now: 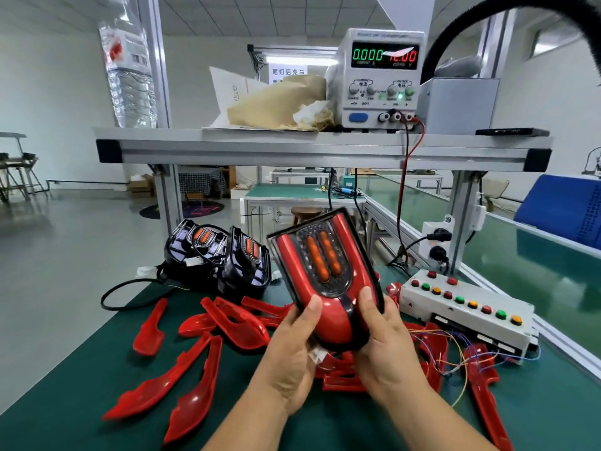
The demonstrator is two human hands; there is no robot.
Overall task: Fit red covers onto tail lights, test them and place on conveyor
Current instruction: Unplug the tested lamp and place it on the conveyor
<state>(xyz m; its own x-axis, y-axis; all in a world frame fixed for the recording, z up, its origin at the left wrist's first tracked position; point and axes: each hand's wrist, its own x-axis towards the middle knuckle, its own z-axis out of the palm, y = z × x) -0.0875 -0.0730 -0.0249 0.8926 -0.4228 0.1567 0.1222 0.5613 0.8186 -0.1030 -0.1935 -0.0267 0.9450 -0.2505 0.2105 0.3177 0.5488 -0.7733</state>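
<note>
- Your left hand [292,349] and right hand [388,343] both grip the narrow lower end of the black-framed tail light with its glossy red plastic cover [325,265]. The fingers are curled behind it and both thumbs press on the red face.
- You hold the lamp tilted in the air above the green tabletop [81,379], over a scatter of loose red plastic covers [234,320].
- With only one end held, the wide top hangs free. A slack grip could let it tip and drop onto the loose covers, scratching both.
- If the cover is not pressed home along its whole edge, it may pop off in handling. I cannot tell from here whether the far edge is seated.
- Testing looks not yet done: the grey bench power supply [380,79] reads zero current.
- Coloured loose wires [448,349] trail from the white button box [468,307] just beside your right hand, so reaching across could snag them.
- Keep well clear of the uncovered black tail lights [214,255] when you swing towards the green conveyor belt [527,265].
</note>
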